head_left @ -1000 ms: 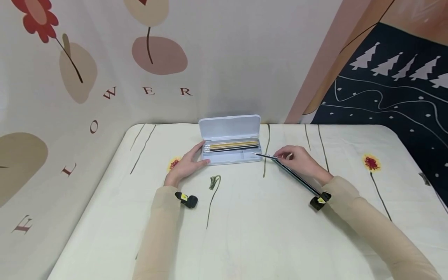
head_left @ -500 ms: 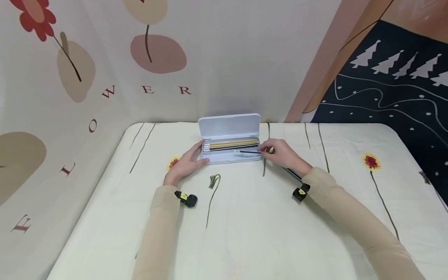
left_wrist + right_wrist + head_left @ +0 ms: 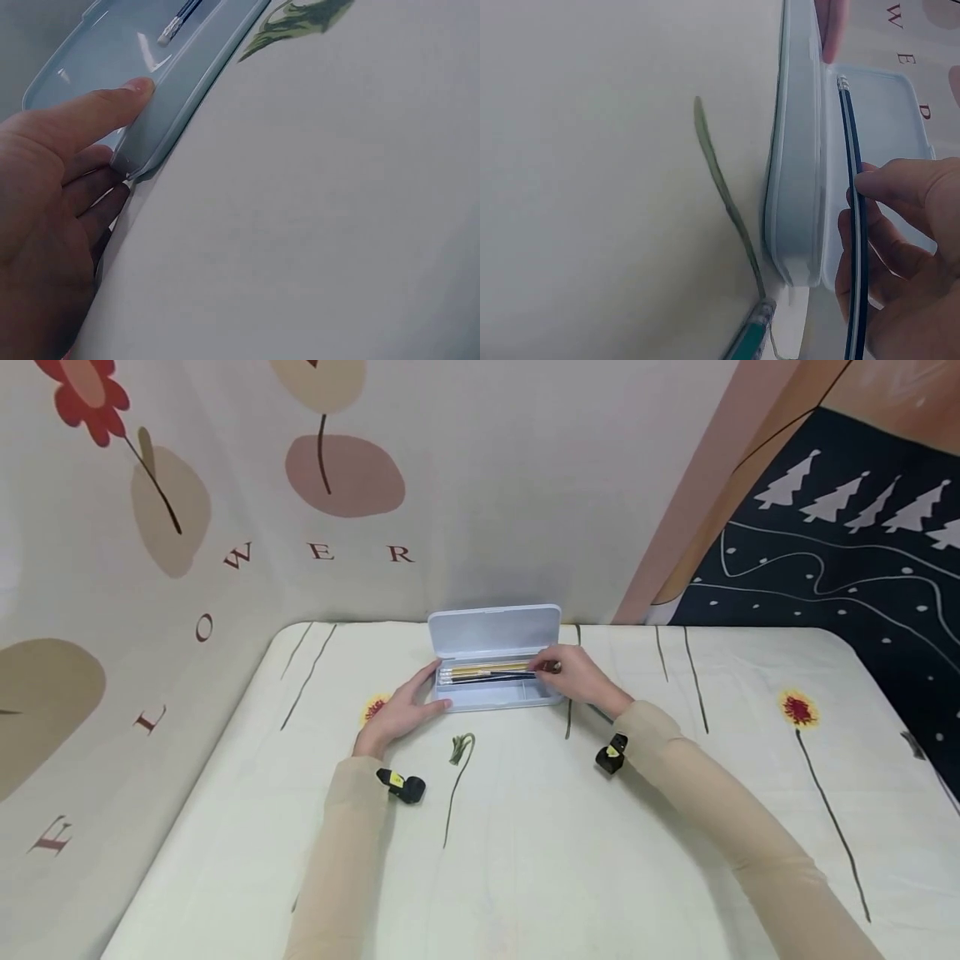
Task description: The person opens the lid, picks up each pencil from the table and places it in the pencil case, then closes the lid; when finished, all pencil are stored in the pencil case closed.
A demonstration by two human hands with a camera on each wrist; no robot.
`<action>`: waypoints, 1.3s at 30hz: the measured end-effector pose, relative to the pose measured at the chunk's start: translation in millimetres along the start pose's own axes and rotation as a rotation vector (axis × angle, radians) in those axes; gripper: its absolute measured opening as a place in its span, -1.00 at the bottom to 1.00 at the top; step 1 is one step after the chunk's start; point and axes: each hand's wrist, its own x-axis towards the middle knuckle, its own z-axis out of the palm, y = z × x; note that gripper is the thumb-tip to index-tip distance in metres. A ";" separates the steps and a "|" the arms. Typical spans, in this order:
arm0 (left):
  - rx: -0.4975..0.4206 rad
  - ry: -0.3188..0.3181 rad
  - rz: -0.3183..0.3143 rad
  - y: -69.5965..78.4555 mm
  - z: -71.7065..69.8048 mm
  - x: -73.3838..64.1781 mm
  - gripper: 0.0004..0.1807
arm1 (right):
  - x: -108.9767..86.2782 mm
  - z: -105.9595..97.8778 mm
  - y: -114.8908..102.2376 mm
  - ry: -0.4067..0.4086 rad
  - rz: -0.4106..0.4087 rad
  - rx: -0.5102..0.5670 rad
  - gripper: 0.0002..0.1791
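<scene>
An open pale blue pencil case (image 3: pixel 480 700) stands at the far side of the table, lid raised. Gold and black pencils (image 3: pixel 476 670) with eraser ends lie in its rear compartment. My left hand (image 3: pixel 397 717) grips the case's left end, thumb over the rim and fingers at the outer corner. Above the case's right part, my right hand (image 3: pixel 577 675) pinches a dark blue and white striped pencil (image 3: pixel 851 135) between thumb and fingers, its eraser end pointing left. A teal-sided pencil (image 3: pixel 754 334) lies on the table below my right wrist, mostly hidden in the head view.
The white tablecloth (image 3: pixel 517 827) has printed flowers and stems. Directly behind the case's lid (image 3: pixel 495 631) rises a patterned fabric wall (image 3: pixel 510 527). A small divider splits the front compartment of the case.
My right hand has carried the striped pencil leftward and away from me, from beside the case to over its pencils. My left hand keeps its place on the case.
</scene>
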 end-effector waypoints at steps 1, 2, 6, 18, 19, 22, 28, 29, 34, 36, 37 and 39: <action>-0.001 0.000 0.001 -0.2 0.0 0.1 -0.10 | 2.8 1.4 0.4 -0.003 -0.001 -0.002 -0.82; -0.005 0.000 0.005 -0.3 0.1 0.3 -0.10 | 5.3 2.5 -0.3 -0.005 0.001 -0.003 -0.82; -0.009 0.000 0.011 -0.9 0.4 0.8 -0.10 | 15.2 8.5 -1.8 -0.025 0.015 0.013 -0.82; 0.002 0.007 0.030 -2.1 -0.1 0.5 -0.10 | 31.8 32.7 -10.3 -0.045 0.029 0.022 -0.82; 0.003 0.007 0.031 -1.9 -0.3 0.5 -0.10 | 32.6 34.1 -10.6 -0.043 0.031 0.022 -0.82; 0.003 0.006 0.032 -1.5 0.0 0.7 -0.10 | 34.9 37.2 -11.9 -0.028 0.031 0.023 -0.82; -0.002 0.003 0.018 -0.4 1.6 0.7 -0.10 | 36.1 39.8 -12.4 -0.012 0.030 0.050 -0.82; -0.004 0.002 0.013 -0.4 2.1 0.8 -0.10 | 35.4 39.4 -12.1 -0.011 0.030 0.058 -0.82; -0.009 0.004 0.009 1.0 3.3 0.4 -0.10 | 25.6 31.0 -9.6 0.025 0.022 0.098 -0.81; -0.003 0.006 0.012 1.0 2.9 0.4 -0.10 | 20.1 25.5 -8.3 0.044 0.020 0.109 -0.81; -0.002 0.007 0.012 1.2 2.7 0.2 -0.10 | 17.3 22.8 -7.6 0.052 0.022 0.115 -0.81; 0.003 0.010 0.011 1.1 2.3 0.3 -0.10 | 11.9 17.4 -5.7 0.067 0.022 0.122 -0.80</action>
